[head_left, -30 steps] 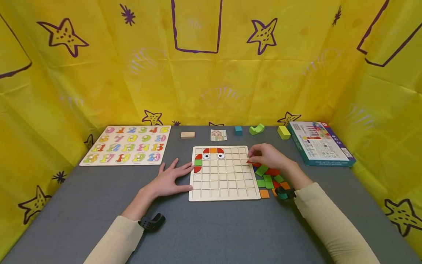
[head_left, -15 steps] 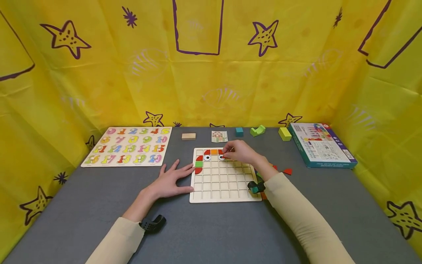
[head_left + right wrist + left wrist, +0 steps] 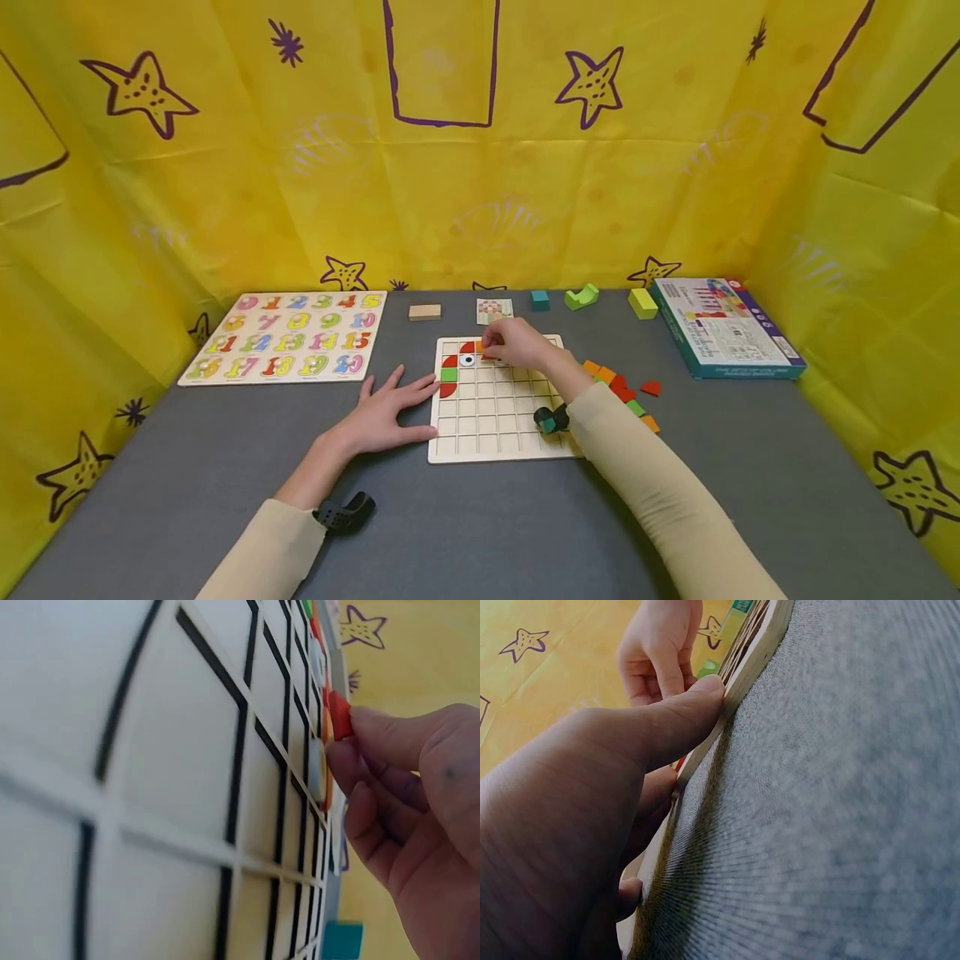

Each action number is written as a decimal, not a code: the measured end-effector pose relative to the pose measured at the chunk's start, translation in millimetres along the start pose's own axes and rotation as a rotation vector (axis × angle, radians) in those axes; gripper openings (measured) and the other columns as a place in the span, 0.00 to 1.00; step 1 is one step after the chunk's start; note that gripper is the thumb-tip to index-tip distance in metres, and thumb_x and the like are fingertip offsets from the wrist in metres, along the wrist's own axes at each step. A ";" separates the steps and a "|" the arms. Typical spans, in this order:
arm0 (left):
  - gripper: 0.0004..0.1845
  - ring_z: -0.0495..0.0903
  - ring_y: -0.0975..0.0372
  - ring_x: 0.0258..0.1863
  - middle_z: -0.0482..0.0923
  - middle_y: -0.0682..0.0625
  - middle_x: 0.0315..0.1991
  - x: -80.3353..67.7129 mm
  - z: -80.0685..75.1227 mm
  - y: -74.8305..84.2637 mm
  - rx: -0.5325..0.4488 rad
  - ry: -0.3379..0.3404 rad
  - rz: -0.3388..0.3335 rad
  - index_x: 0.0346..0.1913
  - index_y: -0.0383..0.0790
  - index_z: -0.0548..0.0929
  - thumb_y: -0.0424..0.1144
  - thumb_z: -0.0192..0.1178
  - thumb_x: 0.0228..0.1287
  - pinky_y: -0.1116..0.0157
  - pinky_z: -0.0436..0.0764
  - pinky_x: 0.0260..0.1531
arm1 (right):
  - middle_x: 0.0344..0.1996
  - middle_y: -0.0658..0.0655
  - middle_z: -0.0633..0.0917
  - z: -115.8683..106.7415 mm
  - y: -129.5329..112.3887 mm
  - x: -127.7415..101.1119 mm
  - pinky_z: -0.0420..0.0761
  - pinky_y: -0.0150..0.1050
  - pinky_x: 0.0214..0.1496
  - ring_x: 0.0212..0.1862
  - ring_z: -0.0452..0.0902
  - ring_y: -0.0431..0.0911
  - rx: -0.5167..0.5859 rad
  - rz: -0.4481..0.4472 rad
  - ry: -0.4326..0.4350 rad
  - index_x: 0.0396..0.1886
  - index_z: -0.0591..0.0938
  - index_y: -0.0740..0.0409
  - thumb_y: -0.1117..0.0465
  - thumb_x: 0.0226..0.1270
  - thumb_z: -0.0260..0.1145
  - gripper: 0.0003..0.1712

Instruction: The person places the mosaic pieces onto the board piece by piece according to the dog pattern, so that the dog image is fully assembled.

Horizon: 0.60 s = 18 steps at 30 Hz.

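A wooden grid board (image 3: 495,417) lies on the grey table. Red, green and orange tiles and an eye tile (image 3: 467,360) fill cells at its top left. My right hand (image 3: 504,343) hovers over the top row, pinching a small red tile (image 3: 339,714) just above the cells (image 3: 352,739). My left hand (image 3: 386,408) lies flat on the table with straight fingers. Its thumb (image 3: 682,720) and fingertips touch the board's left edge (image 3: 759,651). Loose coloured tiles (image 3: 622,387) lie in a pile right of the board.
A number puzzle (image 3: 288,337) lies at the back left and a teal box (image 3: 723,325) at the back right. Along the back edge sit a wooden block (image 3: 424,312), a pattern card (image 3: 494,310), a teal cube (image 3: 539,299) and green blocks (image 3: 582,296). Yellow cloth walls surround the table.
My right hand has moved from the tile pile leftward to the board's top row with a red tile. The left hand has stayed in place.
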<state>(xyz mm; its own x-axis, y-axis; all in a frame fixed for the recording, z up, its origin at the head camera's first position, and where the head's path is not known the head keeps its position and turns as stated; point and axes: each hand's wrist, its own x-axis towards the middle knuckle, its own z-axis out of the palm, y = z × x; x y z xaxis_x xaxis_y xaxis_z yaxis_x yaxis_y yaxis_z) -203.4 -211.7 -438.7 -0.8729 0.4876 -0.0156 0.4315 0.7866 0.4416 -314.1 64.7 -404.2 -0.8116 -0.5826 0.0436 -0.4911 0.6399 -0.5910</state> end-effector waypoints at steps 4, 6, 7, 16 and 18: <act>0.44 0.40 0.40 0.78 0.58 0.57 0.78 -0.6 0.4 -0.2 -0.005 0.000 0.000 0.77 0.55 0.67 0.70 0.61 0.61 0.28 0.31 0.63 | 0.31 0.51 0.83 5.9 -2.8 2.9 0.77 0.36 0.40 0.34 0.75 0.45 -0.026 -0.001 -0.005 0.39 0.84 0.61 0.65 0.71 0.68 0.03; 0.44 0.39 0.40 0.78 0.58 0.57 0.78 -0.4 0.8 0.3 -0.007 -0.003 -0.001 0.77 0.55 0.67 0.70 0.61 0.61 0.28 0.31 0.63 | 0.31 0.50 0.84 7.3 -3.1 3.1 0.77 0.36 0.40 0.34 0.75 0.45 -0.040 0.008 -0.011 0.38 0.85 0.61 0.65 0.71 0.68 0.03; 0.44 0.39 0.40 0.78 0.58 0.57 0.78 -0.3 0.9 0.6 -0.006 -0.004 -0.003 0.77 0.55 0.67 0.70 0.61 0.61 0.28 0.31 0.63 | 0.32 0.50 0.84 7.5 -3.2 3.0 0.77 0.36 0.40 0.34 0.75 0.44 -0.045 0.011 -0.014 0.39 0.85 0.60 0.65 0.71 0.68 0.03; 0.45 0.40 0.39 0.78 0.58 0.56 0.78 -0.9 -0.2 1.3 -0.007 -0.003 -0.003 0.77 0.54 0.67 0.70 0.61 0.61 0.28 0.31 0.63 | 0.34 0.50 0.85 7.6 -2.6 2.1 0.78 0.37 0.44 0.37 0.76 0.45 -0.075 -0.001 -0.036 0.39 0.86 0.58 0.64 0.71 0.69 0.02; 0.45 0.40 0.39 0.78 0.58 0.56 0.78 -0.8 -0.4 1.3 -0.008 -0.003 -0.002 0.77 0.54 0.67 0.70 0.61 0.61 0.28 0.31 0.63 | 0.34 0.50 0.85 7.7 -2.6 1.8 0.78 0.38 0.46 0.38 0.76 0.45 -0.076 -0.006 -0.039 0.38 0.86 0.58 0.64 0.71 0.69 0.02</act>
<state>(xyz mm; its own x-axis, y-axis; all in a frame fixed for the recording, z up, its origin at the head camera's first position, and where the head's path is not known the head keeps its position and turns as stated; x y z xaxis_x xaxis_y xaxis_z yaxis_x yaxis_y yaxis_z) -202.2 -211.2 -437.8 -0.8730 0.4873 -0.0190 0.4282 0.7846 0.4485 -311.9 58.1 -408.9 -0.7964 -0.6046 0.0151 -0.5198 0.6715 -0.5281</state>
